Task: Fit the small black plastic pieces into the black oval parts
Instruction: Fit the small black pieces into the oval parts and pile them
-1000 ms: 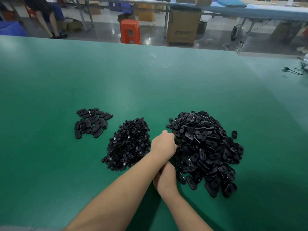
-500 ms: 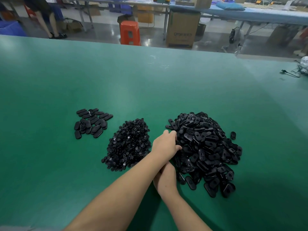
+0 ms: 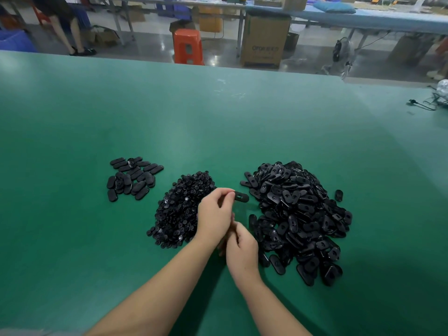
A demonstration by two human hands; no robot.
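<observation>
Oval part (image 3: 241, 196) pinched in left hand (image 3: 214, 215) fingertips.

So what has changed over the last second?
The left hand has drawn back from the big pile of oval parts, now pinching one oval part clear of it. The right hand stayed low beside the pile; the other two heaps are unmoved.

One black oval part (image 3: 241, 197) with a slotted hole is held above a green table. A large heap of oval parts (image 3: 299, 219) lies right, small round pieces (image 3: 180, 209) centre, finished ovals (image 3: 132, 178) left.
</observation>
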